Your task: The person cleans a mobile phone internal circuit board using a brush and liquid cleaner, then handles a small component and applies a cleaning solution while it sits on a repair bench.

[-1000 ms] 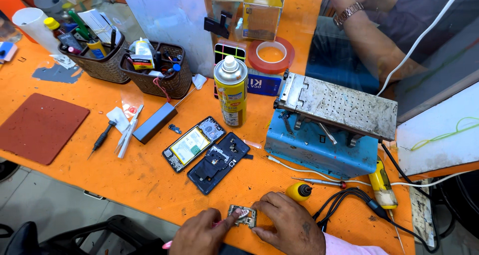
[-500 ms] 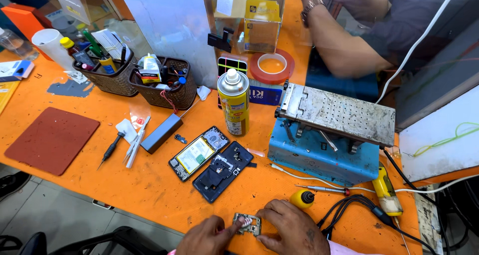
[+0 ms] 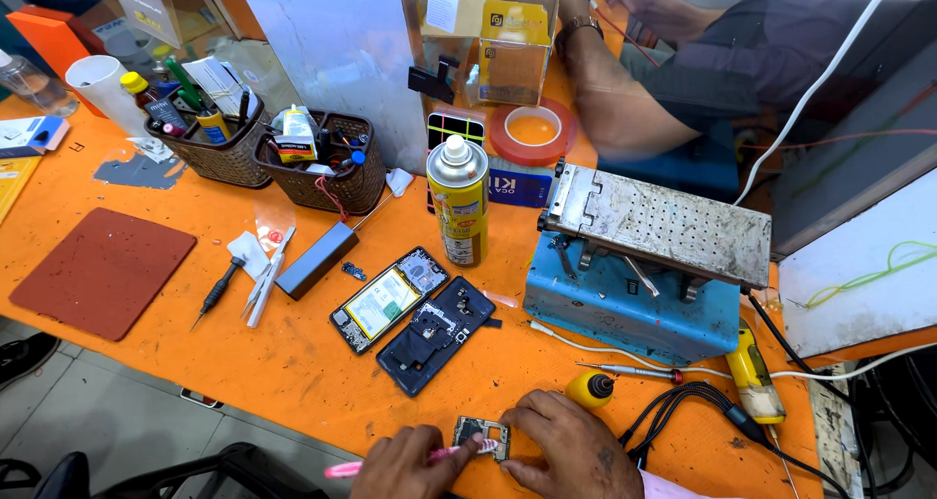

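Circuit module (image 3: 481, 437) lies small and flat at the near tabletop (image 3: 293, 362) edge; my right hand (image 3: 571, 450) pins it with fingers pressed down; my left hand (image 3: 415, 465) pinches a pink brush (image 3: 390, 460) against it; light, stiff, fragile, I judge, best gripped by its edges; farther off lie two opened phones (image 3: 415, 313).

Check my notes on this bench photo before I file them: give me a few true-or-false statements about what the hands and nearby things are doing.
1. The left hand holds a pink tool against a small part. True.
2. The right hand rests on the spray can. False: it steadies the small part; the can stands apart, upright.
3. Two opened phones lie side by side on the orange table. True.
4. The red mat lies under the small part. False: it lies far off to the left.
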